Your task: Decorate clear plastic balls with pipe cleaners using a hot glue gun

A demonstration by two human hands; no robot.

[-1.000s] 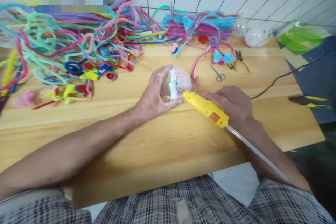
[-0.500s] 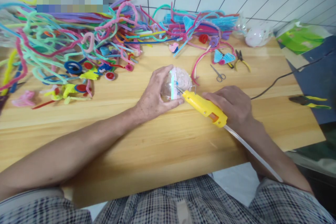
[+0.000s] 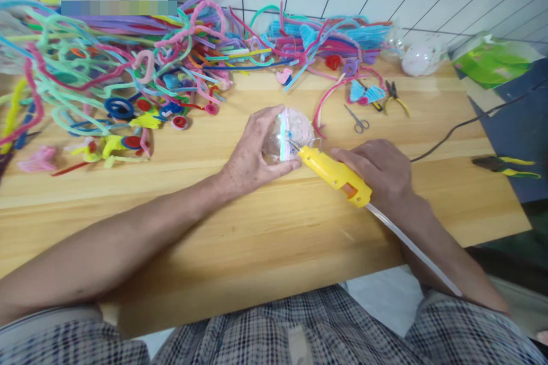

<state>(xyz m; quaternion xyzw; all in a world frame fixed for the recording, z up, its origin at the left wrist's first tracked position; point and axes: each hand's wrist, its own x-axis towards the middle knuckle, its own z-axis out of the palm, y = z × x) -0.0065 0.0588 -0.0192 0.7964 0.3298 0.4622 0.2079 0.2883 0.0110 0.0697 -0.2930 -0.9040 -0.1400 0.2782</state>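
My left hand (image 3: 258, 148) is wrapped round a clear plastic ball (image 3: 298, 124) with pale pink filling on its right side and a whitish-green band around its middle. In my right hand (image 3: 379, 168) is a yellow hot glue gun (image 3: 329, 170), its nozzle pointing left at the ball beside the band. Whether the tip touches the surface, I cannot tell. A clear glue stick (image 3: 411, 245) sticks out from the back of the gun along my right forearm. My fingers round the gun's handle are partly hidden.
Tangled coloured pipe cleaners (image 3: 94, 68) cover the table's back left. Behind my right hand lie small scissors (image 3: 357, 121), yellow-handled pliers (image 3: 396, 100) and a blue bow (image 3: 366, 92). More pliers (image 3: 505, 165) rest at the right edge, near a dark cord (image 3: 454, 128).
Both hands, the ball and the glue gun hold almost the same position. The whole view has shifted very slightly.
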